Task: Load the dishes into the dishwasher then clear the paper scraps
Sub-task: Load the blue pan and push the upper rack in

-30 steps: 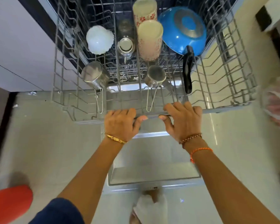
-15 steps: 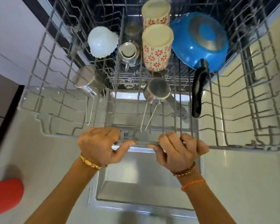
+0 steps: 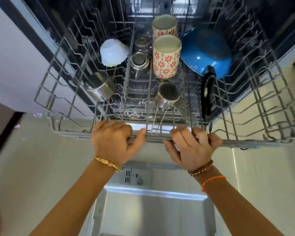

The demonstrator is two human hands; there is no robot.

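The left hand (image 3: 115, 142) holds the front bar of the wire rack (image 3: 245, 143), with its fingers curled over the bar and its thumb under it. The right hand (image 3: 191, 148) holds the same bar just beside it, fingers curled over the top in the same way. A gold bracelet (image 3: 107, 163) sits on the left wrist, and a brown bead band (image 3: 202, 168) and an orange string (image 3: 213, 180) sit on the right wrist. The dishes are in the rack, past the hands. A small steel cup (image 3: 167, 95) with a long wire handle lies near the front, between the two hands. Another steel cup (image 3: 100, 86) lies tipped over to the left. Behind them stand two mugs with red flowers (image 3: 166, 56), bottoms up, one behind the other. A white bowl (image 3: 113, 54) is upside down on the left. A blue pan (image 3: 206, 51) leans on the right, its black handle (image 3: 207, 96) pointing to the front. Under the hands lies the open dishwasher door (image 3: 153, 213), shiny and grey.
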